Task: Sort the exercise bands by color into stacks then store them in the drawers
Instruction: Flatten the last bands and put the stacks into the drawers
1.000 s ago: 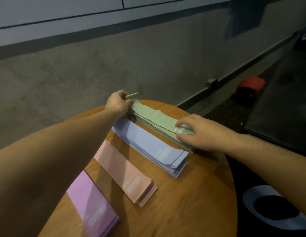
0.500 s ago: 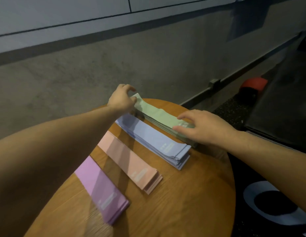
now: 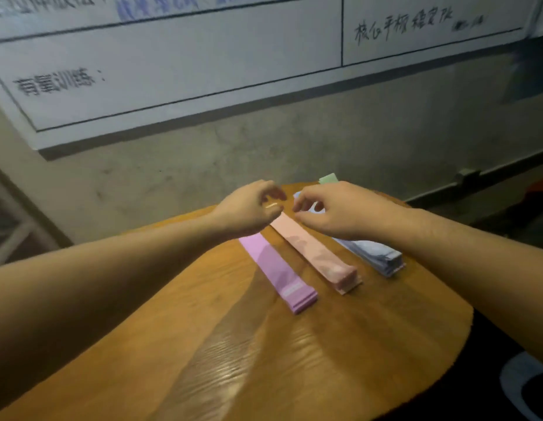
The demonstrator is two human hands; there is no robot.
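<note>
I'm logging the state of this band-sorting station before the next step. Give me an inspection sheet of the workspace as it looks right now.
Surface: round wooden table, glossy.
Job's things: purple stack, pink stack and blue stack lie side by side; green stack farthest back, only its end showing. No drawers in view.
Clutter: nothing seen.
Grippers: left hand and right hand hover over the far end of the pink stack, fingers curled; whether either pinches a band cannot be told.
Cables: nothing seen.
Surroundings: concrete wall with a whiteboard bearing handwriting; dark floor to the right.
</note>
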